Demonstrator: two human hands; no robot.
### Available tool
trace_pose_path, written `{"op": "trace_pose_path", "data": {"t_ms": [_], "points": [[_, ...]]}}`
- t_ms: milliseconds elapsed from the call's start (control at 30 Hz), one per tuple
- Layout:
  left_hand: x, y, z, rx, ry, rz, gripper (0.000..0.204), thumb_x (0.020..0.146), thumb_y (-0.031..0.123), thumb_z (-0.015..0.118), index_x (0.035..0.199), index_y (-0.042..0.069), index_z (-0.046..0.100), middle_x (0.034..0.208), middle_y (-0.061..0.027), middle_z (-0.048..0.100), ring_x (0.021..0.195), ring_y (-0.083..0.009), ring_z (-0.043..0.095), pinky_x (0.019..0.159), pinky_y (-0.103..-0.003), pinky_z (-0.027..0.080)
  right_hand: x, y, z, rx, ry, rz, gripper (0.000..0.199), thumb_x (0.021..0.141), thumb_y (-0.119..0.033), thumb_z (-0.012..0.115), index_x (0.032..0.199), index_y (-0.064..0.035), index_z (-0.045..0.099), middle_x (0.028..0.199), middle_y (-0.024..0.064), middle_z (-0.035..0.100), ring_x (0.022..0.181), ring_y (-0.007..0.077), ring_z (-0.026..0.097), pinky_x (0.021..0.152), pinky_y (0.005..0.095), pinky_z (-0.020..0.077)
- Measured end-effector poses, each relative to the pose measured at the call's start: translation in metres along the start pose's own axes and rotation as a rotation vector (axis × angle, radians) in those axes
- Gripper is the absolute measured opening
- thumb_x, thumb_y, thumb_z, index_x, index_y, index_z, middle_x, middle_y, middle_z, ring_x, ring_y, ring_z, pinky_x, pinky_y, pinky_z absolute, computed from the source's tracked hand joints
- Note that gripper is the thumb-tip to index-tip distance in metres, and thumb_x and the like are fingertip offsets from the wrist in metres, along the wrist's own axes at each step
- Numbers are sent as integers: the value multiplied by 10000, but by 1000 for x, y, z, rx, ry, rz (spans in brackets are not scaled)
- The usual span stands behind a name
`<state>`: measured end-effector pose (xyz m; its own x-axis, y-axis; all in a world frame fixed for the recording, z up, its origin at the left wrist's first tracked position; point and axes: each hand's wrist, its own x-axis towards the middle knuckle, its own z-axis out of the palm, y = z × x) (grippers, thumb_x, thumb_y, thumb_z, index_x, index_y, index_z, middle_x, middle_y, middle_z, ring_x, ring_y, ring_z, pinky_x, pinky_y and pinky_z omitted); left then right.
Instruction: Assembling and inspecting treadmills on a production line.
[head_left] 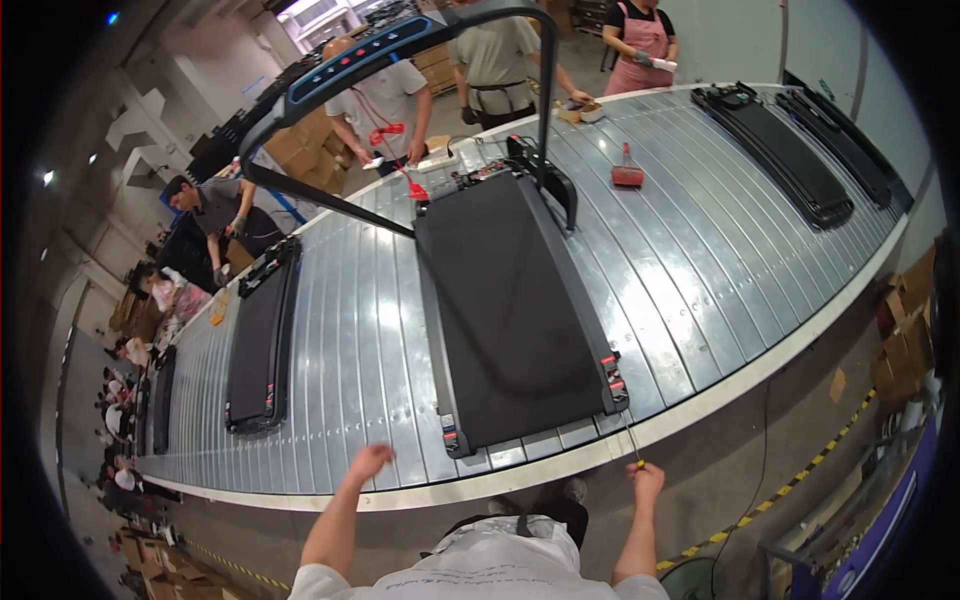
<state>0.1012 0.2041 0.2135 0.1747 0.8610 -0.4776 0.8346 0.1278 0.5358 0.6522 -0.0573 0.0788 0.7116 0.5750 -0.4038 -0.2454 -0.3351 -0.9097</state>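
A treadmill (510, 310) with a black belt lies on the metal slat conveyor in front of me, its handrail frame and console (360, 60) raised at the far end. My right hand (647, 480) is closed around the small yellow-and-black handle of a screwdriver (633, 443). The thin shaft points up to the treadmill's near right corner (614, 385); whether its tip is seated there I cannot tell. My left hand (371, 461) hovers over the conveyor's near edge, left of the near left corner (450, 436), fingers curled and their inside hidden.
Folded treadmills lie left (262, 340) and right (780, 155) on the conveyor (680, 250). A red tool (627, 174) rests beyond the belt. Red cords hang near the console. Several people stand along the far side. Cartons (905, 355) and a striped floor line (790, 480) are at right.
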Motion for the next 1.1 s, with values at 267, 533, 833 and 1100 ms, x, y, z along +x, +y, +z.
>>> {"op": "trace_pose_path", "data": {"t_ms": [267, 533, 833, 1100], "points": [[87, 341, -145, -579, 449, 488, 467, 853, 234, 576, 1237, -13, 478, 1087, -84, 600, 923, -168, 590, 767, -299, 455, -28, 11, 2, 887, 91, 300, 451, 812, -119, 507, 1248, -32, 430, 758, 105, 564, 625, 176, 525, 604, 325, 461], [80, 592, -155, -865, 451, 906, 497, 805, 316, 575, 1202, 27, 498, 1126, -144, 582, 909, -220, 586, 808, -360, 454, 10, 66, -58, 1352, -269, 317, 271, 934, -284, 458, 992, -40, 560, 780, 66, 565, 635, 154, 494, 508, 239, 391], [140, 502, -97, -531, 617, 1160, 137, 776, 54, 490, 654, 89, 437, 554, 17, 401, 401, -104, 346, 347, -265, 280, 24, 18, -123, 1127, 182, 357, 336, 881, -340, 491, 997, -36, 573, 860, 71, 558, 752, 208, 475, 721, 382, 363], [-16, 220, 142, -795, -126, 283, 336, 893, 407, 503, 798, 88, 551, 537, 12, 453, 448, -83, 455, 408, -260, 337, 101, -87, -133, 318, 371, -151, 279, 897, -348, 492, 860, -81, 565, 739, 34, 516, 674, 162, 428, 650, 334, 381]]}}
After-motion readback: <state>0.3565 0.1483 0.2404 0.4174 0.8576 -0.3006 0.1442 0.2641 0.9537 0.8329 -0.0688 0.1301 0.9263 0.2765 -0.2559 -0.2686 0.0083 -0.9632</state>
